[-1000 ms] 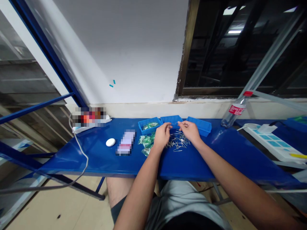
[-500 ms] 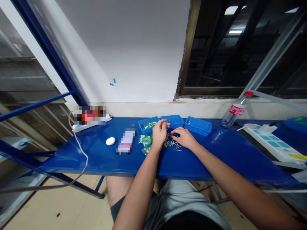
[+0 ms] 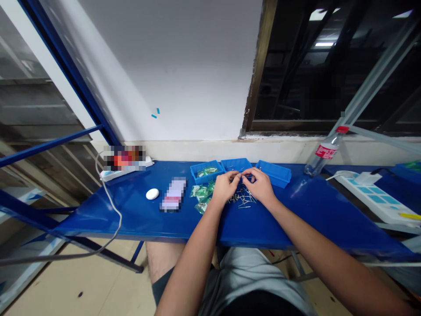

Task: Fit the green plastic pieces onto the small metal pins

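Note:
Over the blue table, my left hand (image 3: 226, 188) and my right hand (image 3: 259, 187) meet at the fingertips. Both are closed in a pinch, and whatever small thing lies between the fingers is too tiny to make out. Just below them a loose pile of small metal pins (image 3: 245, 201) is spread on the tabletop, partly covered by my hands. Left of my left hand lie clear bags with green-and-white contents (image 3: 202, 193). Behind the hands stands a blue tray (image 3: 235, 163) with a few thin pieces in it.
A blue tray with small green packets (image 3: 207, 171) is at the left, another blue tray (image 3: 279, 174) at the right. Farther out are a blurred phone-like slab (image 3: 174, 194), a white oval object (image 3: 152, 193), a bottle (image 3: 324, 153), power strips (image 3: 371, 195) and a cable (image 3: 115, 224).
My hands have come together. The left moved slightly right and its raised fingers curled in; the right lifted off the metal pile toward it.

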`<state>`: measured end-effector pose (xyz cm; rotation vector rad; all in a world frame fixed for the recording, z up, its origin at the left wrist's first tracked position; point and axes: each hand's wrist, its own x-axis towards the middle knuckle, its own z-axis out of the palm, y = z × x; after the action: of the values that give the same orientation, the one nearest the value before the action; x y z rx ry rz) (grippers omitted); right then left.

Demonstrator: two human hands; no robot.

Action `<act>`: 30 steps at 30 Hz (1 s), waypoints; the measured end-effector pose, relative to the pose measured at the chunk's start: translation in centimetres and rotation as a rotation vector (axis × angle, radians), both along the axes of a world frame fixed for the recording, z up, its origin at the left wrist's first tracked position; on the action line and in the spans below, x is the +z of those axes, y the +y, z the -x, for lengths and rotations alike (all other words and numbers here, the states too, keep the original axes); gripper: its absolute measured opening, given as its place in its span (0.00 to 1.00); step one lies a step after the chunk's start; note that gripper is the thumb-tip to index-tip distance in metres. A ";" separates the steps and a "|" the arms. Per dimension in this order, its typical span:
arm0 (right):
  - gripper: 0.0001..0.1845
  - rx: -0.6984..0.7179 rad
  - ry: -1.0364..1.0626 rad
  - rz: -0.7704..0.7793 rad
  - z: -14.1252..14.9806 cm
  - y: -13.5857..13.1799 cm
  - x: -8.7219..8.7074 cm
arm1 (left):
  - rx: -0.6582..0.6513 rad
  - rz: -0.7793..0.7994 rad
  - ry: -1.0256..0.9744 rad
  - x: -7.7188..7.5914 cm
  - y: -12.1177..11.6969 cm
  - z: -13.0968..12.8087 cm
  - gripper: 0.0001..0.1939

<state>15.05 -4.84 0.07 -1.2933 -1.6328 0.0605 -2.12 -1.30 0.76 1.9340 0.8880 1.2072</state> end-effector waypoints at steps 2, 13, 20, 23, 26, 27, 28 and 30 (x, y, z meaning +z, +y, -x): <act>0.07 0.027 0.084 0.013 0.2 -0.1 0.0 | -0.043 0.023 -0.026 -0.1 0.0 -0.1 0.13; 0.14 0.207 0.388 0.102 0.3 0.6 -0.9 | -0.083 0.218 -0.266 -0.9 1.2 -0.4 0.09; 0.21 0.265 0.529 0.192 0.0 1.2 -1.5 | -0.085 0.156 -0.251 -1.0 1.3 -0.2 0.11; 0.19 0.278 0.537 0.188 0.0 1.3 -1.5 | -0.101 0.146 -0.242 -1.0 1.2 -0.3 0.13; 0.16 0.270 0.500 0.197 0.1 1.2 -1.4 | -0.103 0.152 -0.233 -0.8 1.0 -0.3 0.15; 0.16 0.252 0.463 0.199 0.0 1.2 -1.4 | -0.090 0.141 -0.215 -0.8 0.9 -0.3 0.15; 0.15 0.227 0.411 0.194 0.0 1.1 -1.4 | -0.066 0.118 -0.184 -0.7 0.8 -0.2 0.14; 0.11 0.171 0.287 0.161 -0.1 0.9 -1.3 | -0.001 0.041 -0.079 -0.4 0.4 -0.1 0.10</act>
<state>15.15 -3.94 -1.20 -1.1995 -1.5082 0.4694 -2.02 -0.90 0.36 1.8410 0.8638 1.2467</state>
